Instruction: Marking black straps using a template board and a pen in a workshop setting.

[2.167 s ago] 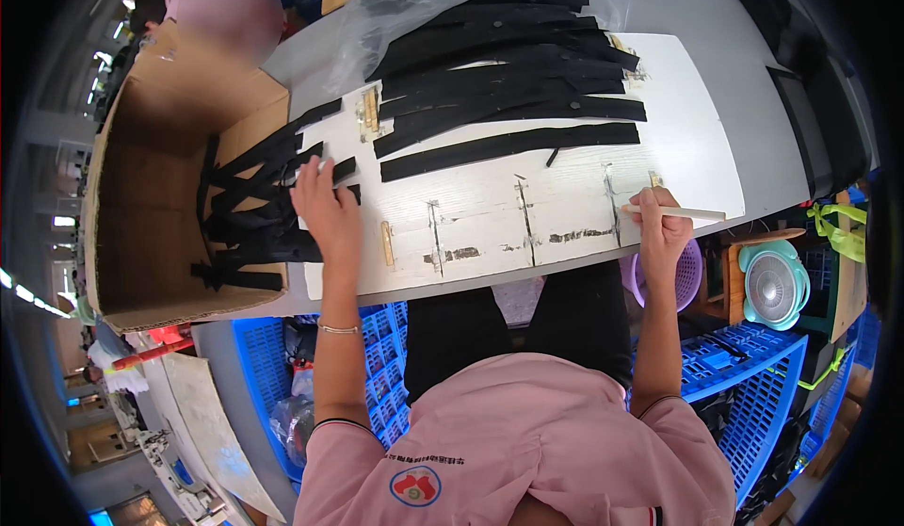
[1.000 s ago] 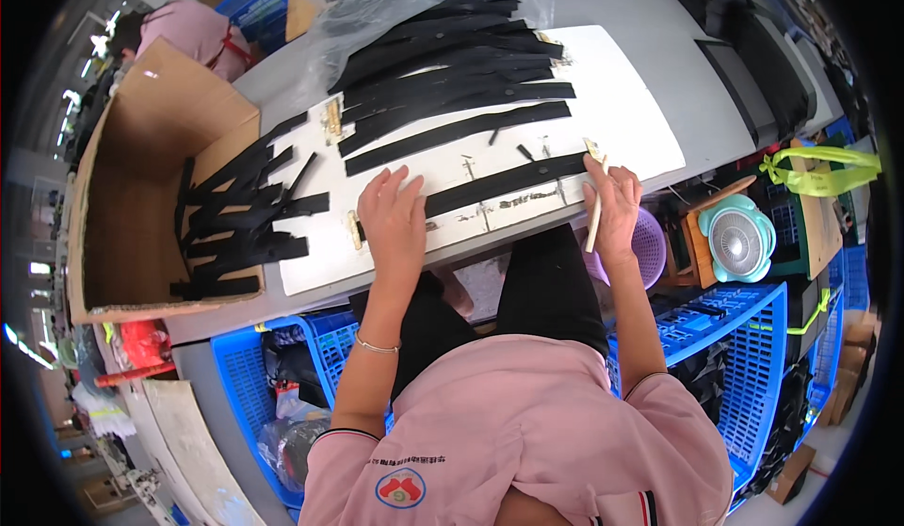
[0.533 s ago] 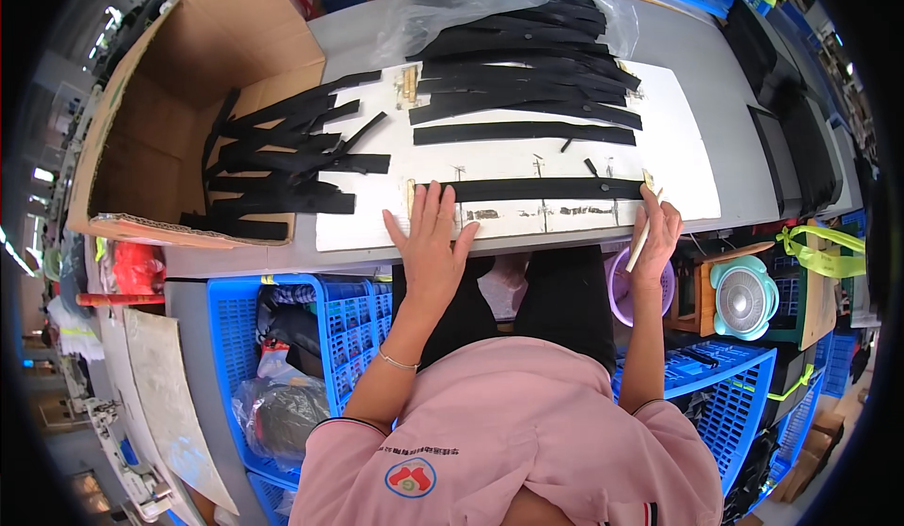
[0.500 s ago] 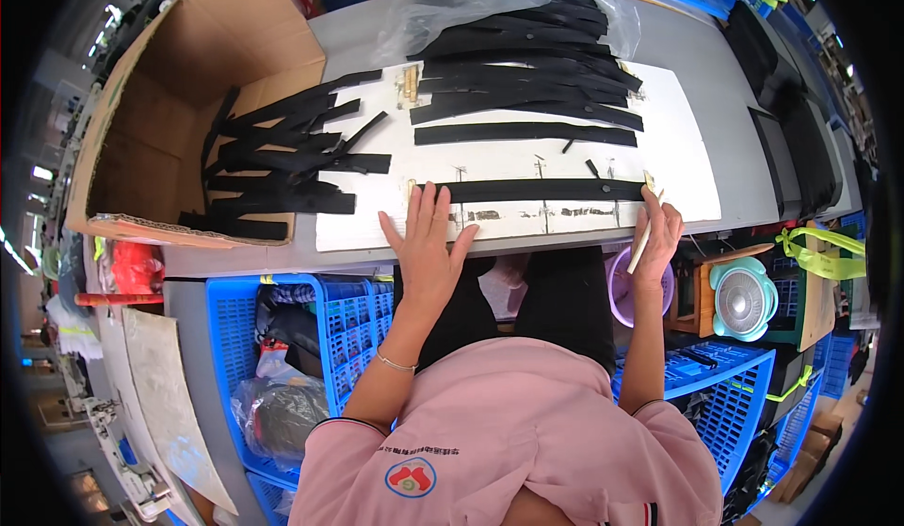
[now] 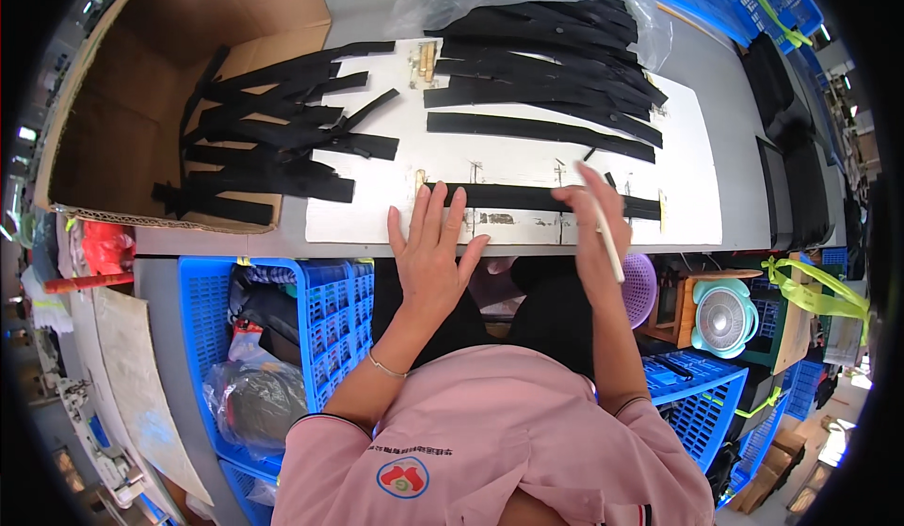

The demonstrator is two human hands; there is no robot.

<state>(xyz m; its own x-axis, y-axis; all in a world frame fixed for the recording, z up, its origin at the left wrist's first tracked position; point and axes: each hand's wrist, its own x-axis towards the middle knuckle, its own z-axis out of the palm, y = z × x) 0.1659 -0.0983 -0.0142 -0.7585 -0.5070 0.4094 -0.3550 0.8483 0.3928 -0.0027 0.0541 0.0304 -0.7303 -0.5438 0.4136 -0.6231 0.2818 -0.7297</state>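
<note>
White board (image 5: 363,219): blk strip (image 5: 513,196) runs lengthwise L-R, L hand (image 5: 433,255) splayed on it, R hand (image 5: 597,236) gripping pale stick (image 5: 615,260).

Grey worktable (image 5: 358,8) across the scene, blue plastic crate (image 5: 341,338) beneath at left, round teal fan (image 5: 725,317) beside small wooden stand (image 5: 666,314), brown boxes (image 5: 777,465) low at far right, small bright lights (image 5: 92,0) at upper left.

Workshop: grey worktable (image 5: 733,121), many black strips (image 5: 541,130), blue crates (image 5: 339,338).
</note>
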